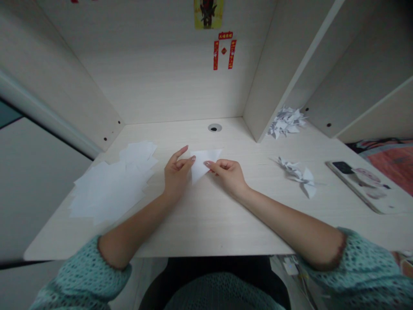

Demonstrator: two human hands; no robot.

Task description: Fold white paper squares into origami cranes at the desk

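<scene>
A small white piece of paper (200, 165), folded into a triangle, is held up between my two hands just over the desk. My left hand (178, 170) pinches its left edge between thumb and fingers, with the index finger stretched out past it. On the other side, the thumb and curled fingers of my right hand (228, 172) grip the slanting right edge. To the left lies a spread pile of white paper sheets (112, 185). Right of my right hand is a small group of folded paper pieces (298, 174).
A heap of folded paper pieces (287, 122) sits behind the upright partition (277, 77). A phone (368, 185) in a patterned case lies at the right. The desk (206, 228) has a round cable hole (214, 128) near its back panel, which bears red stickers (225, 51).
</scene>
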